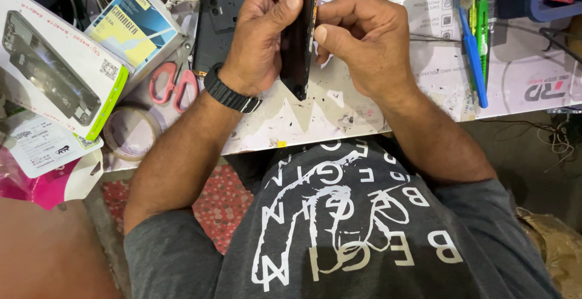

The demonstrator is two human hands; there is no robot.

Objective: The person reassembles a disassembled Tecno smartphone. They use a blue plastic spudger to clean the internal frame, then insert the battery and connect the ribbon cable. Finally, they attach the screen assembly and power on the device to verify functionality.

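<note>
Above the desk (339, 108), a slim black phone (297, 44) stands on edge, left hand (260, 38) and right hand (364, 41) clamped on it. Scuffed white mat; pink scissors (173, 84) lie left.

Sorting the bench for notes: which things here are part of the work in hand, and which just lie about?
In hand: phone, held edge-up by left hand and right hand.

Lying about: scissors, tape roll, white box, blue tool, black frame.
</note>
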